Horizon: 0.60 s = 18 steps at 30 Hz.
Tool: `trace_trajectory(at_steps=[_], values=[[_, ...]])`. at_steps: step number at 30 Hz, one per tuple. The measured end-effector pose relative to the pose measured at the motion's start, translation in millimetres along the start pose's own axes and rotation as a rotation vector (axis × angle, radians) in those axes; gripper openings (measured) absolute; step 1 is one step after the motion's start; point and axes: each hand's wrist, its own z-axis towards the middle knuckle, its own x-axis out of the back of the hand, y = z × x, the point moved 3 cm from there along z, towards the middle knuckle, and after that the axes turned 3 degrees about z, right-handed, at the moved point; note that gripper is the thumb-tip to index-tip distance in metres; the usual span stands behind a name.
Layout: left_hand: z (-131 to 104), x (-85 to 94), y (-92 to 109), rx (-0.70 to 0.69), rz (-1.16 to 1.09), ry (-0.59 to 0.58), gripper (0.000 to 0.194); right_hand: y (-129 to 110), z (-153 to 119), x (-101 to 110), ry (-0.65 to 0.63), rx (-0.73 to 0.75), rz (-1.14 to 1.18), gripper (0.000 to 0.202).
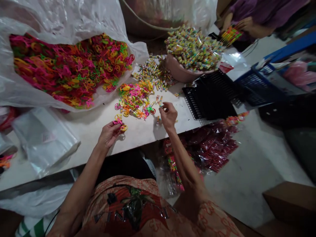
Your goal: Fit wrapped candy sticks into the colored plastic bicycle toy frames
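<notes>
**Two hands sorting small bright plastic pieces on a white table**

At the far left a stack of clear plastic bags [43,141] lies flat on the white table [84,128]. Behind it a big clear sack [61,19] lies open, spilling a wide heap of plastic rings [71,69] in pink, orange, yellow and green.

The left hand [108,133] rests low on the table near its front edge, fingers pinched together around a few small toy pieces [120,124], pink and yellow, held just above the tabletop. Just beyond it sits a loose pile of toys [134,97] in the same bright colours, spread between the sack and the middle of the table.

The right hand [168,115] hovers just right of that pile, thumb and forefinger drawn together at their tips; whether they hold anything is too small to tell. Small tubes [158,98] lie scattered on the table close to those fingertips.

Further back stands a pink bowl [180,72], heaped with little wrapped candies [192,47], more of them strewn beside it. To the right lie black plastic trays [212,95], then a blue basket [261,87]. At the top right, another person's hands [243,26] hold a bundle of coloured pieces [230,34]. Below the table edge lie packets of red goods [212,148] on the floor.
</notes>
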Motion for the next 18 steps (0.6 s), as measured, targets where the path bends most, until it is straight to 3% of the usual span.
trace_trajectory(at_steps=[3,6,9,12,18], values=[[-1.0,-7.0,-7.9,0.004,-0.002,-0.011,0.022,-22.2,-27.9,-20.2,-0.19,-0.141,0.558,0.055],[-4.5,-16.4,-14.1,0.033,-0.032,-0.059,0.023,-41.3,-56.5,-47.1,-0.375,-0.345,0.905,0.058],[-8.5,-21.0,-16.9,0.046,-0.015,-0.11,0.024,-47.9,-69.4,-61.8,-0.359,-0.472,1.011,0.045],[-10.8,-20.5,-17.4,0.06,0.015,-0.158,0.025,-47.0,-70.6,-64.4,-0.354,-0.5,0.999,0.041],[-13.7,-16.8,-14.4,0.059,0.044,-0.231,0.027,-43.0,-73.6,-61.9,-0.562,-0.611,1.09,0.047]])
